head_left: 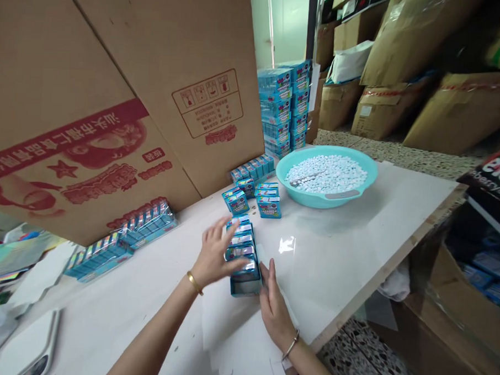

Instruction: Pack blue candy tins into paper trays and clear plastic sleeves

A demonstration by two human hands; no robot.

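A large cardboard carton printed in red is standing beside the white table, brown shipping cartons are sitting piled along the far side, and an open carton holding blue packs is standing on the terrazzo floor.

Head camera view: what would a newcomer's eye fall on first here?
The turquoise plastic basin heaped with small white pellets stands on the white table at the right, and a cardboard carton with red printing fills the upper left. Beyond it rises a stack of blue boxes. At the front, the left hand rests on blue packs in an open blue box, and the right hand touches its side.
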